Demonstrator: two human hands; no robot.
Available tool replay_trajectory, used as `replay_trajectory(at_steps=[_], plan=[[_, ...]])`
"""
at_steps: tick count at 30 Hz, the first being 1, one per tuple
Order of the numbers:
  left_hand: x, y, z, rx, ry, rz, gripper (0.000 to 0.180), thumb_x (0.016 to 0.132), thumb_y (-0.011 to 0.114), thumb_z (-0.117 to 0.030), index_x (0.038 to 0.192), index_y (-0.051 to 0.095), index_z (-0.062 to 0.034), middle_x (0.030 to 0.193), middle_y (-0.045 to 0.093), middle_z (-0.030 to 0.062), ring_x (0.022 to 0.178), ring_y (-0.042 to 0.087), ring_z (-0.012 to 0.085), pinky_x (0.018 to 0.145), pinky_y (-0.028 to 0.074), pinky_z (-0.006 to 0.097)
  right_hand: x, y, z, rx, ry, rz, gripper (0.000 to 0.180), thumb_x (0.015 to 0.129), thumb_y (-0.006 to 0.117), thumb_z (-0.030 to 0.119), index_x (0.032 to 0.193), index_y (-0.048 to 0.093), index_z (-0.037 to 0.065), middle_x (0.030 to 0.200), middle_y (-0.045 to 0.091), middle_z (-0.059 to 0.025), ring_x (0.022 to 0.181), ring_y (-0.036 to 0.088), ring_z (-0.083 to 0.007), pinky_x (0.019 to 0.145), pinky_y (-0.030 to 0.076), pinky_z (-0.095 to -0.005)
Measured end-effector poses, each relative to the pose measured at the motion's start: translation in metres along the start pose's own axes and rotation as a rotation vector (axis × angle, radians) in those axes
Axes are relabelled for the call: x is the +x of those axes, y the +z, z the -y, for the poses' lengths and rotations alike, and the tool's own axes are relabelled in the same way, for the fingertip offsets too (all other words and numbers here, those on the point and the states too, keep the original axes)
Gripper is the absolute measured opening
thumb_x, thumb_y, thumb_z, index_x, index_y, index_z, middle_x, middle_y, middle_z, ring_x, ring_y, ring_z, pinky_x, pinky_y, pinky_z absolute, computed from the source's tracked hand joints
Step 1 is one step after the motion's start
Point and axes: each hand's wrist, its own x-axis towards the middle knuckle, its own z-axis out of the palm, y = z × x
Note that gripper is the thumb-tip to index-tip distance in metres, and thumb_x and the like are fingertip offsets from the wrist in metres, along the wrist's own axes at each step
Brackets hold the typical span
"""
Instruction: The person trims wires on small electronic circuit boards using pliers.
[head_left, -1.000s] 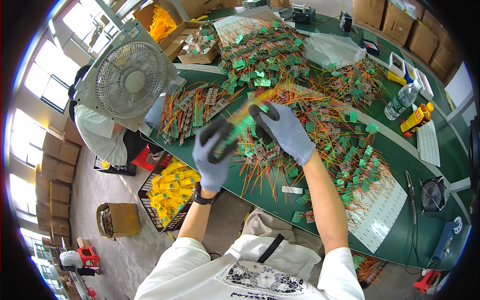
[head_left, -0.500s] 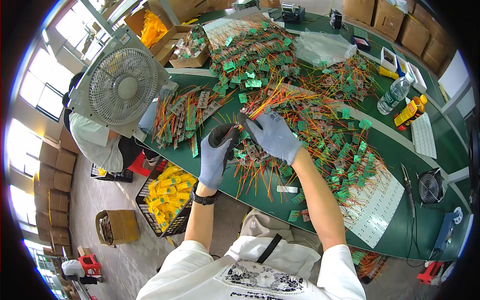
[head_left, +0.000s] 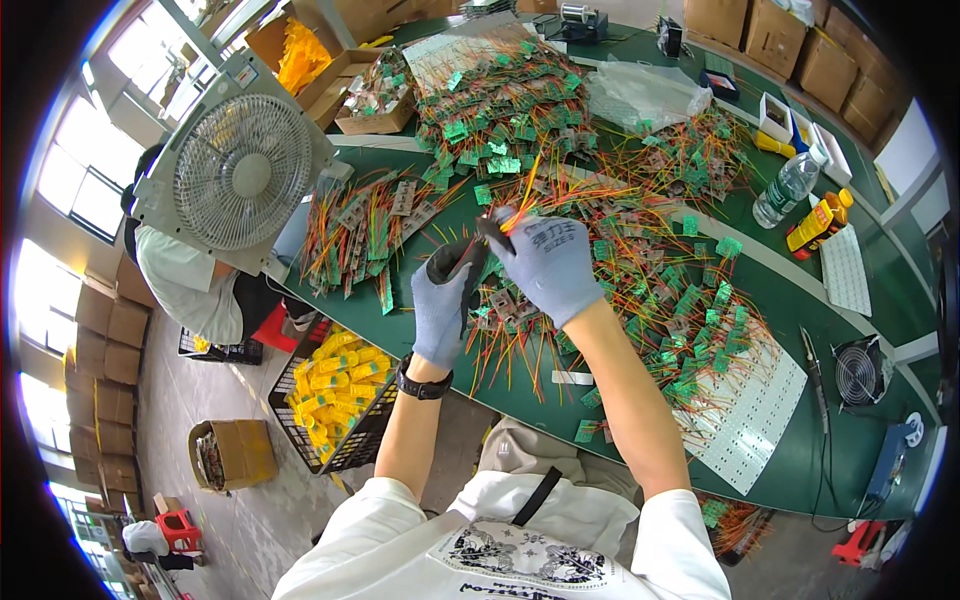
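Head view: right fingers [head_left: 497, 237] pinch red and yellow wires [head_left: 531, 188]; left fingers [head_left: 466, 262] curl inward, their grasp hidden.

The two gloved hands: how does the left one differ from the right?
The left hand has a black wristband below it; the right hand's wrist is bare.
The right hand's back shows dark print; the left hand shows none.
Orange-yellow wires rise from the right hand; what the left hand holds is unclear.
Both wear blue-grey gloves with black fingers.
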Motion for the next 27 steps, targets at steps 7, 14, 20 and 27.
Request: replay_trajectory(at_steps=[7,14,20,27], plan=[[0.006,-0.003,0.008,-0.128,-0.126,-0.101,0.024,0.097,0.061,-0.019,0.116,0.060,-0.0033,0.090,0.061,-0.0015,0.073,0.057,0.0038,0.058,0.042,0.018,0.009,-0.037,0.003,-0.085,0.477,-0.014,0.050,0.087,0.061,0.055,0.089,0.063,0.005,0.067,0.065,-0.0127,0.063,0.066,-0.0293,0.058,0.051,-0.0389],[0.008,0.014,0.015,-0.217,-0.029,0.038,0.025,0.096,0.062,-0.017,0.115,0.062,-0.0011,0.098,0.062,0.0007,0.080,0.060,0.0079,0.064,0.049,0.023,-0.004,0.007,-0.021,0.354,0.207,0.074,0.046,0.087,0.061,0.052,0.087,0.065,0.005,0.071,0.066,-0.0168,0.070,0.067,-0.0320,0.061,0.050,-0.0432],[0.012,0.016,0.012,-0.118,0.015,-0.059,0.024,0.090,0.064,-0.003,0.113,0.067,0.0009,0.084,0.067,-0.0006,0.059,0.051,0.0018,0.049,0.037,0.019,0.001,-0.011,-0.006,0.012,0.018,0.069,0.035,0.090,0.060,0.041,0.083,0.066,0.008,0.070,0.065,-0.0112,0.064,0.064,-0.0293,0.057,0.048,-0.0415],[0.018,0.017,0.018,-0.065,0.043,-0.070,0.025,0.089,0.064,-0.001,0.113,0.068,0.0013,0.088,0.068,-0.0005,0.068,0.054,0.0017,0.056,0.041,0.017,0.000,-0.002,-0.010,-0.028,-0.010,0.002,0.028,0.090,0.060,0.037,0.091,0.063,0.009,0.071,0.064,-0.0074,0.062,0.064,-0.0262,0.055,0.046,-0.0402]])
